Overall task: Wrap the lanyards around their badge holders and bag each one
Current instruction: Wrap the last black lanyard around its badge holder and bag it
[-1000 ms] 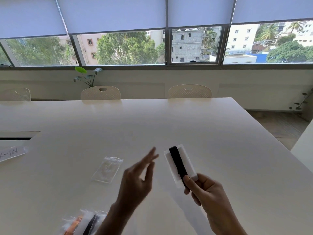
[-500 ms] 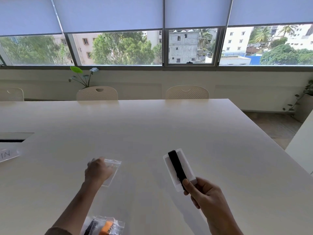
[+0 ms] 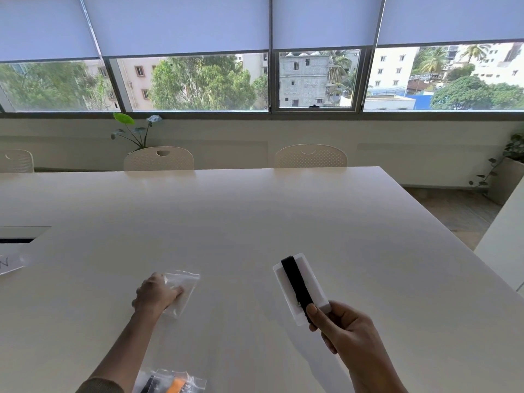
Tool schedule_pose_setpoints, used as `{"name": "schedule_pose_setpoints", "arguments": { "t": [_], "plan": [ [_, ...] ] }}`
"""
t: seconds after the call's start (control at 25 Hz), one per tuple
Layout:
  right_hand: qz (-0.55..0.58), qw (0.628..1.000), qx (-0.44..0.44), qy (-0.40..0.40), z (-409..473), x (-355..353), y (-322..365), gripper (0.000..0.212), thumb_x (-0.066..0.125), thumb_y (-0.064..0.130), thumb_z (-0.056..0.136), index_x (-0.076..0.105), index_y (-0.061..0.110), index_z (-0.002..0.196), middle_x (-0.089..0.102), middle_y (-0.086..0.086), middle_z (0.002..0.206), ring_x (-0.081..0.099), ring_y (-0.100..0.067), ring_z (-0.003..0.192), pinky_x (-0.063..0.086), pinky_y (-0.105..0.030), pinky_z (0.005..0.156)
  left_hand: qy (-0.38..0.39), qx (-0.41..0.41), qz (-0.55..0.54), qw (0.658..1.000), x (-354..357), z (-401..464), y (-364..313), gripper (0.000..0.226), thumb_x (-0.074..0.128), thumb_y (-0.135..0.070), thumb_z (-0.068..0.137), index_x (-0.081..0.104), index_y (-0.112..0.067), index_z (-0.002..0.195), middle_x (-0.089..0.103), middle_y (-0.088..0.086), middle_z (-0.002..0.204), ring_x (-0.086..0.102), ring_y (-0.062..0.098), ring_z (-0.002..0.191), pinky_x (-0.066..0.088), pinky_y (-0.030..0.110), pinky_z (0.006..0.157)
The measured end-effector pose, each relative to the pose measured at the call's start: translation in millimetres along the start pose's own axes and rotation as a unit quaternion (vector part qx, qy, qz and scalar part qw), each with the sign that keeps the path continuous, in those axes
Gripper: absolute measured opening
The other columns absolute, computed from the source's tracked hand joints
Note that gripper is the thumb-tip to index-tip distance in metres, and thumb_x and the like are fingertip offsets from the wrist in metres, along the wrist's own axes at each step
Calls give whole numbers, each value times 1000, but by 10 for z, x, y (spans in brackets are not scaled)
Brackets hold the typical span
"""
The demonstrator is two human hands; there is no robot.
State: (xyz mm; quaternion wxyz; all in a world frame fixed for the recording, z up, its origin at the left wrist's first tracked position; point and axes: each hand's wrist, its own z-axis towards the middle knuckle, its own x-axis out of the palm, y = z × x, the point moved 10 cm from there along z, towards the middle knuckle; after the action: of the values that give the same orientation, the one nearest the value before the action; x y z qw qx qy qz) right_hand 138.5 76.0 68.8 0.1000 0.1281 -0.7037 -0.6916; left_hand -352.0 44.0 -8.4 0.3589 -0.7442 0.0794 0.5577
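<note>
We take the badge holder [image 3: 306,290] as our landmark: a flat, rounded-corner rectangle of frosted white plastic, held tilted above the smooth, pale, matte table [image 3: 255,217]. A flat black woven lanyard [image 3: 296,285] is wound lengthwise around it in a single band running from its far edge to its near edge. Our right hand [image 3: 346,333] grips the holder's near end, fingers curled shut around it and the thumb pressed down on the black strap where it meets the plastic.

To the left of the holder, well apart from it, an empty clear bag [image 3: 184,290] of thin, crinkled, glossy film lies flat on the table. Our left hand [image 3: 154,295] rests on top of it, fingers loosely bent and pressing on the film; we cannot tell whether they pinch it or only lie on it.

Nearer to us than the holder and to its left, at the bottom edge of view, sits a small pile of filled bags [image 3: 173,384], clear and wrinkled, with black and orange straps showing through.

Far to the left of the holder, a white paper sign [image 3: 8,263] with dark lettering lies at the table's edge.
</note>
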Motion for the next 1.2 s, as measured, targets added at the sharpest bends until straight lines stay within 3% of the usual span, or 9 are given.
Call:
{"name": "schedule_pose_setpoints", "arguments": {
  "t": [0.16, 0.28, 0.48, 0.64, 0.76, 0.84, 0.92, 1.08, 1.2],
  "plan": [
    [7, 1000, 5, 5, -6, -17, 13, 38, 84, 48, 82, 82, 11, 76, 67, 2, 58, 45, -14, 52, 39, -19, 52, -18, 29, -84, 996, -27, -14, 11, 35, 95, -29, 79, 74, -9, 99, 80, 15, 100, 76, 37, 100, 62, 46, 90],
    [23, 999, 25, 18, -4, -27, 17, 32, 84, 40, 89, 85, 9, 80, 75, -3, 65, 57, -17, 56, 47, -25, 54, -48, 38, -106, 992, -44, -108, -19, 21, 91, -27, 83, 75, -14, 81, 79, 9, 85, 76, 34, 88, 63, 43, 84],
    [49, 998, 31, 13, 0, -85, 52, 20, 85, 29, 92, 88, 9, 91, 83, -19, 85, 76, -28, 71, 61, -35, 65, -55, 117, -215, 968, -94, -356, -357, 14, 89, -6, 86, 76, -7, 85, 78, 11, 74, 78, 32, 74, 64, 39, 76],
    [40, 999, 20, -9, 30, -198, 126, 15, 85, 25, 92, 89, 11, 92, 84, -22, 83, 81, -31, 77, 66, -33, 70, -49, 183, -338, 922, -259, -747, -811, 25, 83, 6, 88, 62, -4, 98, 78, 15, 79, 76, 30, 66, 60, 17, 63],
    [45, 999, 12, -15, 46, -262, 182, 16, 85, 23, 92, 89, 8, 93, 84, -23, 84, 81, -33, 78, 67, -36, 73, -15, 226, -391, 892, -296, -1037, -1129, 29, 79, 9, 91, 55, -6, 96, 80, 14, 85, 79, 28, 66, 62, 22, 68],
    [52, 998, 9, -18, 44, -295, 204, 17, 85, 22, 91, 89, 5, 93, 83, -25, 85, 80, -33, 77, 67, -38, 74, 18, 248, -396, 884, -246, -1201, -1285, 20, 73, 11, 95, 66, -7, 94, 83, 11, 90, 79, 20, 68, 62, 21, 72],
    [54, 998, 7, -21, 34, -325, 217, 18, 85, 23, 90, 88, 5, 93, 83, -25, 86, 80, -33, 76, 67, -43, 78, 38, 255, -386, 886, -188, -1328, -1378, 28, 68, 12, 98, 79, -14, 96, 85, 3, 96, 78, 14, 70, 60, 15, 74],
    [56, 998, 3, -27, 16, -380, 228, 25, 87, 29, 84, 89, 6, 93, 84, -24, 86, 80, -34, 77, 67, -47, 82, 49, 223, -426, 876, -140, -1469, -1450, 20, 88, -5, 87, 86, -25, 91, 86, -1, 88, 79, 10, 73, 62, 17, 77],
    [55, 998, -5, -31, 8, -428, 235, 29, 88, 34, 81, 89, 8, 94, 84, -23, 86, 81, -39, 79, 68, -48, 82, 54, 222, -430, 873, -132, -1549, -1498, 25, 100, -12, 73, 80, -19, 86, 85, 0, 83, 77, 8, 72, 63, 17, 74]
  ]
}}
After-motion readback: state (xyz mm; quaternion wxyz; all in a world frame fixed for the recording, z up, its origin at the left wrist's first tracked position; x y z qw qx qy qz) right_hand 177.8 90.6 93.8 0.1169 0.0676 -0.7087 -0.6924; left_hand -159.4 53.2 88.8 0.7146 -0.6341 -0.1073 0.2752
